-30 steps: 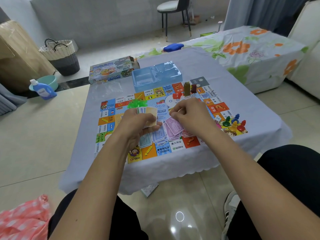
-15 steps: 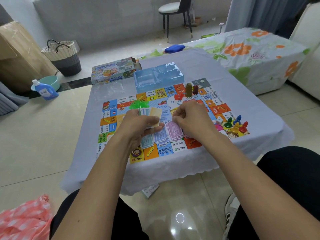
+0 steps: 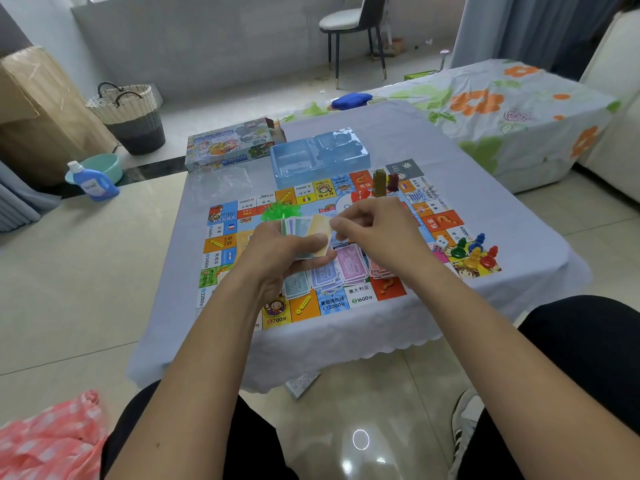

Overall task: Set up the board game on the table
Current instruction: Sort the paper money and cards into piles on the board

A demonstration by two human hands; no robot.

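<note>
Table (image 3: 398, 140) with pale blue cloth on a glossy tiled floor; the game board (image 3: 242, 244) lies flat on it, colourful squares round its edge, under both hands. Left hand (image 3: 284, 251) grips a fanned stack of play money (image 3: 311, 233) above mid-board; right hand (image 3: 377, 230) pinches the top yellow note's edge. Purple and blue notes (image 3: 346, 268) lie spread below; pawns (image 3: 474, 251) sit at the board's right corner, well apart.

left hand (image 3: 280, 251) gripping a fan of paper money (image 3: 311, 233) above the game board (image 3: 304, 306) on the counter (image 3: 398, 133); right hand (image 3: 377, 233) pinching the top note. pawns (image 3: 474, 252) and dice (image 3: 439, 244) at right; blue tray (image 3: 320, 161) beyond.
</note>
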